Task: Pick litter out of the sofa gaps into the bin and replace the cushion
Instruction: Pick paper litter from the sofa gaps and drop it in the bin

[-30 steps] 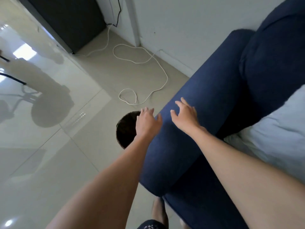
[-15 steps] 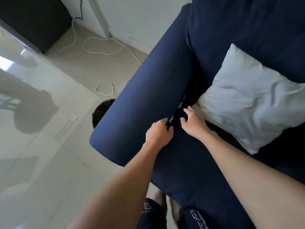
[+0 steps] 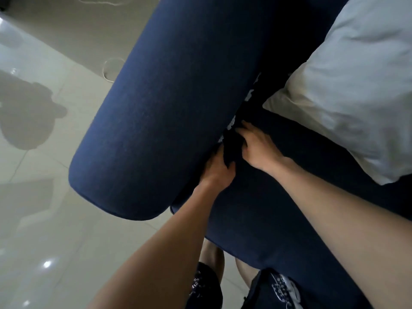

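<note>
- One dark blue fabric sofa [image 3: 267, 230] fills the middle, with one rounded armrest [image 3: 160, 121] at the left edge of its seat [image 3: 316, 166].
- One pale grey soft cushion [image 3: 356, 92] lies on the seat at its back right part, well apart from the armrest.
- The dark gap [image 3: 256, 101] runs between the armrest and the left edge of the seat. Small white scraps of litter [image 3: 250, 94] show in it in about three patches; they are too blurred to count exactly.
- Two bare hands are at the front part of this gap, near each other.
- The left hand [image 3: 217, 170] is against the armrest side, and its fingertips are hidden in the gap; I cannot tell whether they hold anything.
- The right hand [image 3: 256, 148] rests on the seat edge with bent fingers [image 3: 242, 136] reaching down into the gap; whether they grip something I cannot tell.
- One thin white cable [image 3: 111, 65] lies looped on the glossy pale tile floor [image 3: 44, 219] beyond the armrest.
</note>
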A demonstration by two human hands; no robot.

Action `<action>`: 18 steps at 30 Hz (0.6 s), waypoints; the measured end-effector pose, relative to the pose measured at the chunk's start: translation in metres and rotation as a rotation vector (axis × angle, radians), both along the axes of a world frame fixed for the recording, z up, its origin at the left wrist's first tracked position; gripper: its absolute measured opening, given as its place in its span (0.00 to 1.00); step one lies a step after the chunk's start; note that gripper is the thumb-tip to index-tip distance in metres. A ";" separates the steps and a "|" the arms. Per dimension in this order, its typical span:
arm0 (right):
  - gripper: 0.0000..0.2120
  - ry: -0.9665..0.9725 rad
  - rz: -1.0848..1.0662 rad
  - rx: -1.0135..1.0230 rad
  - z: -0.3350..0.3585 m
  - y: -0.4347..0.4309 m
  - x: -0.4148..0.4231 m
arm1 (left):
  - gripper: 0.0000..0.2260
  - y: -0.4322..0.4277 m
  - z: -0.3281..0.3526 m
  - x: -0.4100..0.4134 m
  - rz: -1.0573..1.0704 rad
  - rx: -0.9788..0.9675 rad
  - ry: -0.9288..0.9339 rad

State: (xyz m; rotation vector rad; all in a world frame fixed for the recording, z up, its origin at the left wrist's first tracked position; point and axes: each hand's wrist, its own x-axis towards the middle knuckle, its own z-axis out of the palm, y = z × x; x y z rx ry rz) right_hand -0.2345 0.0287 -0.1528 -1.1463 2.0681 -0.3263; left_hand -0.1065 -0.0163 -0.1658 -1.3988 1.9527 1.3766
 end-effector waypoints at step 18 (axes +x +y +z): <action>0.23 0.122 0.331 0.277 -0.051 -0.047 -0.029 | 0.33 -0.023 -0.043 -0.009 0.063 0.089 0.045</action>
